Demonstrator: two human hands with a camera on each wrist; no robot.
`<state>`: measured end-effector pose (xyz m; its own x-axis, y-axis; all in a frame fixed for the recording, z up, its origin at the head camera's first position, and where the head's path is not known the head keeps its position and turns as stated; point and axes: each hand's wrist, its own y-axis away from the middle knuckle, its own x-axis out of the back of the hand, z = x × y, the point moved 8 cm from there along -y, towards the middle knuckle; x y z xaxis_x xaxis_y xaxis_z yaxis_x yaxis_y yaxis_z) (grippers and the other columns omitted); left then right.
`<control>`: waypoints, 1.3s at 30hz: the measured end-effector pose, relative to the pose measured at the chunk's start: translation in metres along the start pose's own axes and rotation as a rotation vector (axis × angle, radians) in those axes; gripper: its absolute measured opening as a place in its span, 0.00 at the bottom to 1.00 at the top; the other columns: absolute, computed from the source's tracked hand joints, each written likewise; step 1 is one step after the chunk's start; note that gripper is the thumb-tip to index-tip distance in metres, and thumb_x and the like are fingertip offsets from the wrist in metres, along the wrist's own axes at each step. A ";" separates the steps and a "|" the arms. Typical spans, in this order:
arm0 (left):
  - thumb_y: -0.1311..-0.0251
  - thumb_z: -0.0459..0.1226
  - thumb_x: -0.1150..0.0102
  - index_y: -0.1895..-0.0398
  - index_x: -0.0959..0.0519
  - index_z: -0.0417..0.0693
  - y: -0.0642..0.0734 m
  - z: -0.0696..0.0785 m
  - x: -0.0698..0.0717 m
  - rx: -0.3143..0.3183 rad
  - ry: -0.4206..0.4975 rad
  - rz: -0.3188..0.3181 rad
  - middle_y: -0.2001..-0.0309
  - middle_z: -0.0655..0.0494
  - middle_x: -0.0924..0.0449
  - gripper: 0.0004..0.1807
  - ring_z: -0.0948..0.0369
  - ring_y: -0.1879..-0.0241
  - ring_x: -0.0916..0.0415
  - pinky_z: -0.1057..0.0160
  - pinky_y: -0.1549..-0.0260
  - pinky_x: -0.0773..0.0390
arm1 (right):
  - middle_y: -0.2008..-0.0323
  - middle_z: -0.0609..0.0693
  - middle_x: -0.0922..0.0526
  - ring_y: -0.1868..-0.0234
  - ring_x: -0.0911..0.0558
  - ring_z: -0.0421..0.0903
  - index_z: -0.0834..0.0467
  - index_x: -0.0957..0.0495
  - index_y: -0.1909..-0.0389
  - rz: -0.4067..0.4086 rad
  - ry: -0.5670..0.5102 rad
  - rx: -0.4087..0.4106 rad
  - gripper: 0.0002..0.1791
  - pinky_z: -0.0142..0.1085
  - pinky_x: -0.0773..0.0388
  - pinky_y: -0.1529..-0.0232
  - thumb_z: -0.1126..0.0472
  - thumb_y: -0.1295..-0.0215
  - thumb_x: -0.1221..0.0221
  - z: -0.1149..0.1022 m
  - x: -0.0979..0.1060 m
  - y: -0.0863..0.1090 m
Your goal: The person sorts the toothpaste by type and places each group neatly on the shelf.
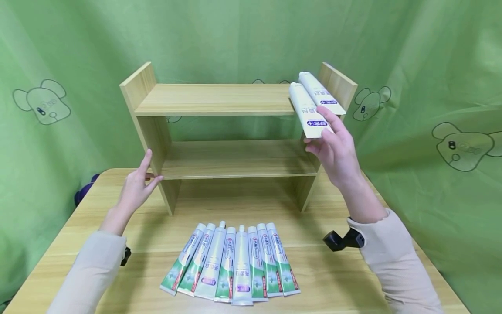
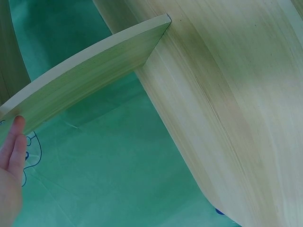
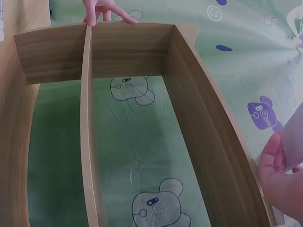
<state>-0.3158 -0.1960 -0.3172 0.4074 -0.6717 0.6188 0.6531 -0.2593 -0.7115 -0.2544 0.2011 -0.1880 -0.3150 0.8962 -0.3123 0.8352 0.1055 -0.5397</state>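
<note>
A wooden shelf rack point(image 1: 235, 99) stands on the table. My left hand point(image 1: 135, 185) rests against its left side panel, fingers extended and thumb at the middle board's front edge; in the left wrist view straight fingers point(image 2: 18, 142) touch the wood. My right hand point(image 1: 337, 150) pinches the flat end of a white toothpaste tube point(image 1: 305, 107) over the right part of the top board, cap pointing back. Beside it, another white toothpaste tube point(image 1: 319, 92) lies by the right side panel. The right wrist view catches the right hand point(image 3: 279, 175) at its edge.
Several toothpaste tubes, green-and-white ones point(image 1: 191, 257) and two white ones point(image 1: 242, 266), lie fanned out on the table point(image 1: 313, 279) before the rack. The middle board point(image 1: 239, 159) sits below the top one. A green curtain point(image 1: 235, 39) hangs behind.
</note>
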 end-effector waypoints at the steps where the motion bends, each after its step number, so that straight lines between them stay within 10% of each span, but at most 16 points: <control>1: 0.53 0.25 0.36 0.28 0.60 0.62 0.000 0.000 0.000 0.000 -0.001 0.000 0.55 0.23 0.29 0.56 0.40 0.72 0.21 0.45 0.75 0.20 | 0.53 0.51 0.26 0.66 0.24 0.42 0.55 0.36 0.41 -0.013 0.008 0.007 0.24 0.27 0.26 0.68 0.64 0.39 0.46 0.000 0.001 0.000; 22: 0.53 0.25 0.36 0.28 0.60 0.62 0.001 0.001 -0.001 0.009 0.011 0.002 0.54 0.22 0.30 0.55 0.40 0.71 0.21 0.45 0.74 0.20 | 0.54 0.54 0.25 0.75 0.22 0.40 0.60 0.30 0.45 0.225 0.277 0.156 0.36 0.25 0.23 0.73 0.49 0.54 0.32 0.004 0.019 -0.008; 39: 0.53 0.24 0.36 0.28 0.60 0.62 0.002 0.001 0.000 -0.009 0.007 0.019 0.54 0.22 0.30 0.55 0.40 0.72 0.21 0.45 0.75 0.20 | 0.66 0.45 0.18 0.77 0.22 0.38 0.63 0.35 0.41 0.247 0.328 0.119 0.35 0.26 0.22 0.73 0.52 0.48 0.35 0.013 0.020 -0.020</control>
<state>-0.3138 -0.1954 -0.3180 0.4157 -0.6813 0.6025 0.6396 -0.2521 -0.7262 -0.2833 0.2110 -0.1930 0.0638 0.9800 -0.1886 0.8040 -0.1624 -0.5720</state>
